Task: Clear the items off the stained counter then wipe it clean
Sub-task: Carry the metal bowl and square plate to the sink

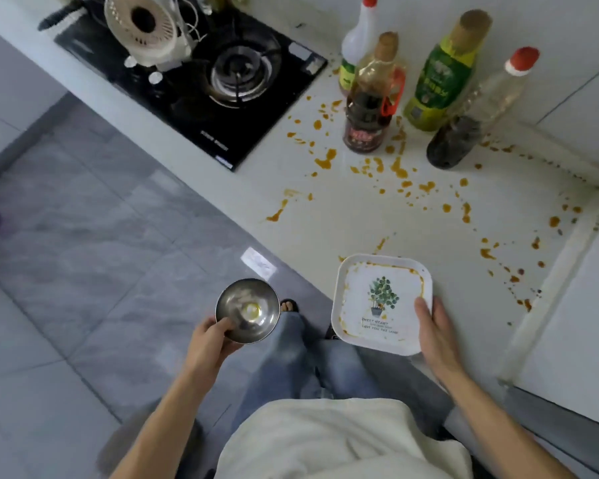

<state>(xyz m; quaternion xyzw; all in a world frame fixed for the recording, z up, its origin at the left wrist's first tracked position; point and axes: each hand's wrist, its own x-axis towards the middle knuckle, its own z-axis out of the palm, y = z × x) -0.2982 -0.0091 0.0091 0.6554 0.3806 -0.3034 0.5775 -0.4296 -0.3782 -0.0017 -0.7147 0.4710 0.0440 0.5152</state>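
My left hand (211,338) grips a small steel bowl (248,310) by its rim, held out over the floor; a yellow smear lies in its bottom. My right hand (436,328) holds a square white plate (381,302) with a plant print and orange sauce along its rim, at the counter's front edge. The white counter (343,216) is spattered with orange-brown stains. Several sauce and oil bottles stand at the back: a dark one with a red handle (372,108), a green-labelled one (441,77), a red-capped one (478,115) and a white one (358,43).
A black gas hob (201,74) lies left of the stains, with a small white fan (146,29) on it. A raised white ledge (550,271) borders the counter on the right. Grey floor tiles (83,254) spread to the left, and my legs stand below.
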